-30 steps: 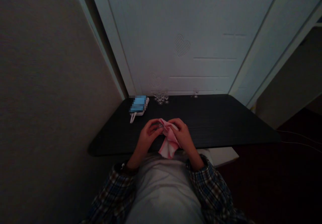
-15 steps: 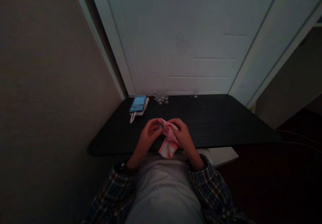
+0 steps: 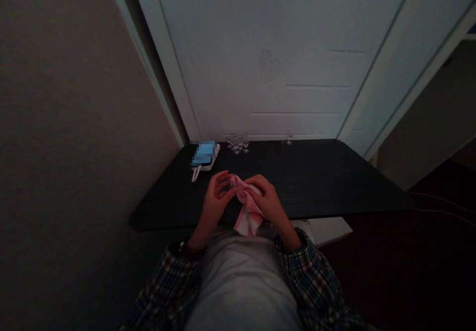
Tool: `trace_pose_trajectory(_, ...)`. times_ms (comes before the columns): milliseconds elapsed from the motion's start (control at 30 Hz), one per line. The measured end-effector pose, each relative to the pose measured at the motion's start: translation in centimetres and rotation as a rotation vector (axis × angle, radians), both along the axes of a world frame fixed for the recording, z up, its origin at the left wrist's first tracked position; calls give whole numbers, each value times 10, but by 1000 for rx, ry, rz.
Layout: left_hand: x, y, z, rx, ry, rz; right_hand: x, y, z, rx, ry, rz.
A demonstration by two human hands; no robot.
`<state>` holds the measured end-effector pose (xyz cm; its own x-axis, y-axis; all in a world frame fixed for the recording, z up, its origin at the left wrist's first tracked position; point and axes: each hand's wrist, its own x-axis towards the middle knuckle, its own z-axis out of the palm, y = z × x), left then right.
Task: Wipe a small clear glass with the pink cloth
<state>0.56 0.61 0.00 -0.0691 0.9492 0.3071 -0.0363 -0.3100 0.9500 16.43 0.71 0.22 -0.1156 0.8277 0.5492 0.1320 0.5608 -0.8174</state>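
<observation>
My left hand [image 3: 216, 192] is half curled, its fingers bent round with a gap showing inside the curve, and its thumb and fingertips pinch a small, clear, glass-like piece [image 3: 233, 181] whose full shape I cannot tell, since fabric and fingers cover most of it. My right hand [image 3: 266, 195] is closed on a soft pink-and-white cloth [image 3: 249, 217], with thumb and fingers gathering its upper part against the clear piece; the lower end hangs loose in front of my pale, creased top [image 3: 241, 281]. Cloth and clear piece are together between my two hands, over the near edge of a black, fine-grained tabletop with rounded corners [image 3: 327, 177]. Farther back on it, left of centre, a tight cluster of small, clear, stemmed glasses [image 3: 237, 145] stands close to a white panel embossed with striped hearts [image 3: 278, 33]. One more clear stemmed glass [image 3: 289, 138] stands to the right, well apart from that cluster. At the back left lies a phone with a blurred blue screen [image 3: 204, 151], on top of a white device [image 3: 216, 153], and a white looped strap or cable [image 3: 196, 174] sticks out toward me. Dark plaid sleeves [image 3: 316, 276] cover my forearms, leaving both wrists bare.
</observation>
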Motion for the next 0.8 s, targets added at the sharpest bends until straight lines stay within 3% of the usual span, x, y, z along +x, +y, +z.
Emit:
trace_pose_trajectory(333, 1, -2, 3, -45, -29, 11, 0, -2, 2, -3, -33, 0)
trace_pose_trajectory(800, -2, -1, 0, 5, 28, -67, 0, -4, 3, 19, 3, 33)
